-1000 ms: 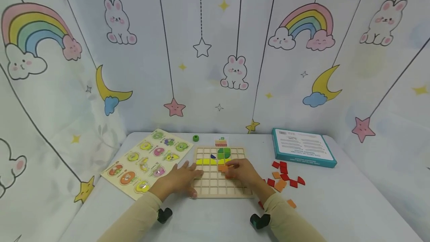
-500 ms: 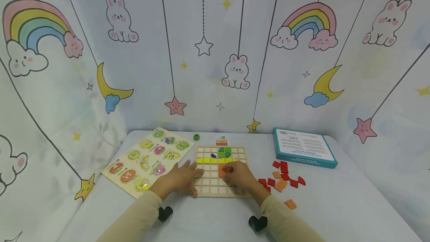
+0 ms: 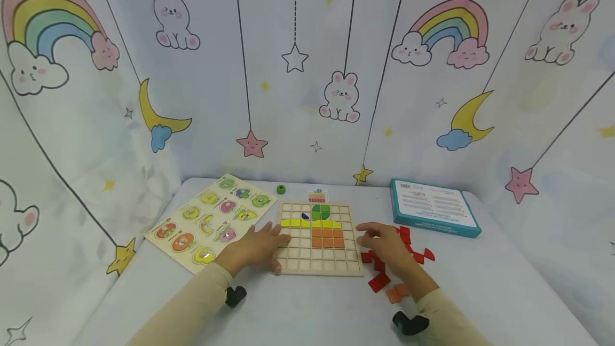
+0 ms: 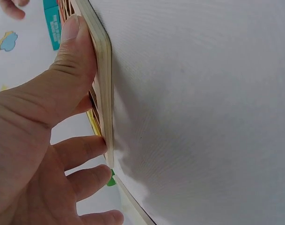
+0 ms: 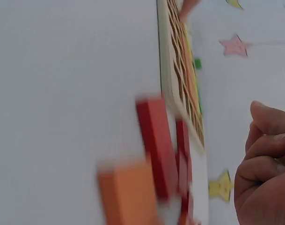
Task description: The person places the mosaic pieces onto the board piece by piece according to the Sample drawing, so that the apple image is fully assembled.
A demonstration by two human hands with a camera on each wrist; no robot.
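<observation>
A wooden grid board lies mid-table with green tiles, a yellow row and an orange block set in it. My left hand rests flat on the board's left near corner. In the left wrist view the thumb of that hand lies along the board's edge. My right hand hovers just right of the board over loose red tiles, fingers loosely curled, with nothing seen in it. The right wrist view shows this hand beside a blurred red tile and an orange tile.
A teal box sits at the back right. A fruit puzzle board lies left of the grid board. A green ring and a small picture card lie behind it. An orange tile lies near my right wrist.
My right hand has left the orange block on the board and moved right, over the loose red tiles. The left hand stays on the board's corner.
</observation>
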